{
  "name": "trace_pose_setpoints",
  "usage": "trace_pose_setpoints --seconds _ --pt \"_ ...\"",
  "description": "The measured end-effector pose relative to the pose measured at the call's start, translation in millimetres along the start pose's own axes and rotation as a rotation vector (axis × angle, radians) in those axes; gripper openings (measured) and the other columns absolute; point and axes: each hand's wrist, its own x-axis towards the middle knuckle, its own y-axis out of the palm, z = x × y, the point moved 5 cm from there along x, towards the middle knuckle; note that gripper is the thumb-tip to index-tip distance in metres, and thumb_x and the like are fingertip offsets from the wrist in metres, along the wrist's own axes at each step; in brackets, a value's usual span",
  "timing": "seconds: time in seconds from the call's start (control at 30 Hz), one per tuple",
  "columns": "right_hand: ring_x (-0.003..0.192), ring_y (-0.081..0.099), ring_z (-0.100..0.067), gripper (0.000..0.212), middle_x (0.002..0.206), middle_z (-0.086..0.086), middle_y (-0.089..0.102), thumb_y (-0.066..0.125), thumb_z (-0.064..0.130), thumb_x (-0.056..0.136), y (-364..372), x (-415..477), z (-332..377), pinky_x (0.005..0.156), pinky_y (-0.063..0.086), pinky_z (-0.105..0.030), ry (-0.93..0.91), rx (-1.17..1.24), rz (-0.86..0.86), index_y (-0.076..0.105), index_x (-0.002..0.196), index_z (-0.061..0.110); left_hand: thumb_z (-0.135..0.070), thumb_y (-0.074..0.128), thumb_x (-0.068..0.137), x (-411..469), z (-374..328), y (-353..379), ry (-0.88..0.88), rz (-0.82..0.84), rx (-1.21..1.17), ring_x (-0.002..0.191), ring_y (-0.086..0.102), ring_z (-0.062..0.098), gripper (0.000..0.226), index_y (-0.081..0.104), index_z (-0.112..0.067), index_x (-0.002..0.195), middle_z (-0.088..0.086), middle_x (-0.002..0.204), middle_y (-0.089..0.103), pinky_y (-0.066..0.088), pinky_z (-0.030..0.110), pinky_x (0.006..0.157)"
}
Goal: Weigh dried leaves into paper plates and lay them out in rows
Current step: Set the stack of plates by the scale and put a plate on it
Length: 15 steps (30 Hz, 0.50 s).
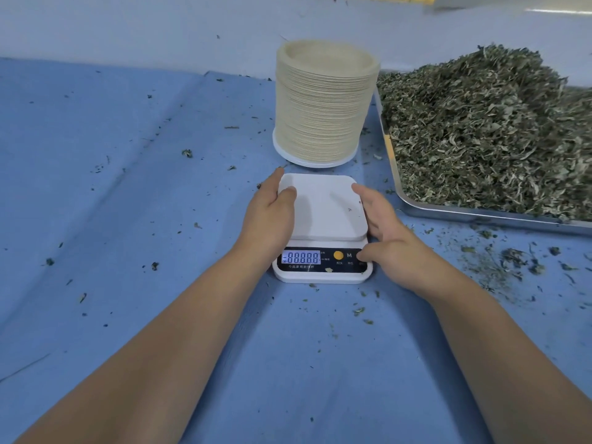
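The dried leaves (480,129) are all heaped in the metal tray (448,209) at the right of the frame. The paper plates (323,104) sit in one tall stack at upper centre, just left of the tray, so I'd say nothing's been weighed or laid out yet.

Just below the stack is the little white scale (323,206), platform bare, and its display (301,257) is lit with all eights. That looks to me like the power-on check, so this is the setup step.

The left hand (269,216) lies along the platform's left edge with its thumb on top, fingers loose, steadying it rather than clamping. The right hand (390,238) rests relaxed against the right side, and its thumb (368,255) is down on the button panel's right end.

Next up, I reckon: wait for zero, set one plate on and tare it, then add leaves by the pinch.

Everything's on a blue cloth (128,187), with leaf crumbs (512,261) scattered about, mostly at lower right below the tray.
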Motion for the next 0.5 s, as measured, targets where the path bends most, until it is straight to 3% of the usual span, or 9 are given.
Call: trace_pose_setpoints --seconds 0.07,0.17,0.2,0.27,0.33,0.43,0.5 --pt "0.138 0.039 0.0 0.098 0.152 0.031 0.033 0.055 0.005 0.071 -0.4 0.7 -2.1 0.115 0.038 -0.047 0.01 0.002 -0.013 0.027 0.141 0.067 -0.026 0.041 0.107 0.5 -6.9 -3.9 0.072 -0.022 0.071 0.143 0.031 0.0 0.05 0.036 -0.027 0.158 -0.01 0.162 0.035 0.02 0.01 0.104" --pt "0.131 0.046 -0.003 0.096 0.146 0.034 0.038 0.055 0.007 0.071 0.2 -0.1 -3.3 0.113 0.039 -0.048 0.017 -0.014 -0.024 0.028 0.138 0.07 -0.023 0.042 0.108 7.1 -45.0 -7.5 0.358 -0.061 0.284 0.148 0.02 0.0 0.053 0.033 -0.022 0.16 -0.006 0.169 0.021 0.013 -0.008 0.096" --pt "0.129 0.048 -0.004 0.095 0.146 0.033 0.039 0.054 0.007 0.071 1.3 -0.3 -3.2 0.112 0.041 -0.048 0.019 -0.017 -0.024 0.028 0.137 0.07 -0.02 0.041 0.107 12.5 -60.9 -5.8 0.473 -0.067 0.379 0.15 0.02 0.004 0.053 0.031 -0.018 0.16 -0.002 0.17 0.019 0.016 -0.005 0.101" --pt "0.127 0.051 -0.007 0.094 0.144 0.031 0.042 0.055 0.009 0.072 2.3 -1.1 -1.8 0.111 0.042 -0.049 0.021 -0.01 -0.031 0.028 0.136 0.071 -0.013 0.038 0.106 27.6 -92.6 3.5 0.669 -0.08 0.584 0.155 0.021 0.016 0.055 0.029 -0.012 0.16 0.004 0.171 0.015 0.031 0.019 0.109" --pt "0.126 0.053 -0.014 0.09 0.14 0.027 0.048 0.056 0.012 0.073 2.7 -3.1 -0.5 0.11 0.043 -0.052 0.021 -0.004 -0.048 0.029 0.135 0.072 0.0 0.035 0.101 46.7 -117.8 14.9 0.776 -0.094 0.752 0.157 0.018 0.022 0.061 0.028 -0.009 0.16 0.006 0.171 0.014 0.038 0.031 0.106" --pt "0.125 0.054 -0.024 0.082 0.137 0.009 0.056 0.058 0.024 0.076 2.3 -6.3 1.2 0.107 0.045 -0.053 0.012 0.003 -0.067 0.028 0.137 0.071 0.013 0.035 0.091 81.8 -140.7 26.9 0.728 -0.057 0.971 0.156 0.017 0.02 0.074 0.029 -0.012 0.16 0.004 0.169 0.021 0.037 0.035 0.11" --pt "0.125 0.054 -0.028 0.077 0.137 -0.007 0.057 0.059 0.035 0.077 1.6 -6.7 1.5 0.107 0.045 -0.052 -0.003 0.002 -0.074 0.027 0.137 0.071 0.013 0.041 0.087 99.5 -149.6 30.7 0.677 -0.034 1.126 0.144 0.038 0.028 0.07 0.041 -0.012 0.152 0.01 0.154 0.044 0.046 0.044 0.104"
